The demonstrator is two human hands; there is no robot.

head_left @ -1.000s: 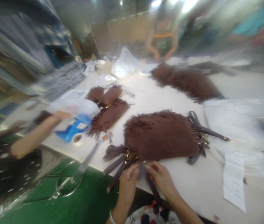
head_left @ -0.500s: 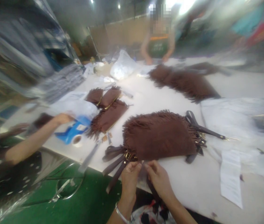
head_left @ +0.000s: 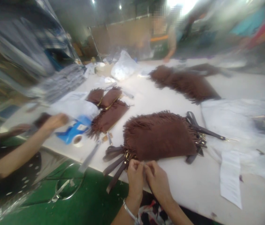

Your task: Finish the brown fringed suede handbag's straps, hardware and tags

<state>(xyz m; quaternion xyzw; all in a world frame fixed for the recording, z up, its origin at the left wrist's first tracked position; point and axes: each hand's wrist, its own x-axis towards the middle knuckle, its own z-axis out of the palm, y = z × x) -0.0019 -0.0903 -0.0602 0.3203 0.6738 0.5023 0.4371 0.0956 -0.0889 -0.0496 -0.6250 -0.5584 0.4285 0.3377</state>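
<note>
My left hand (head_left: pixel 135 176) and my right hand (head_left: pixel 157 178) meet fingertip to fingertip at the near table edge. Both are closed in a pinch on a dark brown strap (head_left: pixel 145 181), mostly hidden by the fingers. Just beyond them lies a stack of brown fringed bags (head_left: pixel 162 137). Several dark straps with gold clasps (head_left: pixel 117 162) stick out at its left end, close to my left hand. More straps (head_left: pixel 201 129) with clasps lie at its right end.
Smaller fringed pouches (head_left: pixel 110 117) and a roll of tape (head_left: pixel 77 140) lie left on the white table (head_left: pixel 144 90). A co-worker's arm (head_left: pixel 26 150) reaches in there. Other fringed bags (head_left: pixel 186 82) lie farther back, clear plastic (head_left: pixel 237 122) and a paper slip (head_left: pixel 231 178) to the right.
My left hand has shifted slightly right and up, closer to my right hand. Less of the strap shows now. The co-worker's arm on the left has drawn back a little.
</note>
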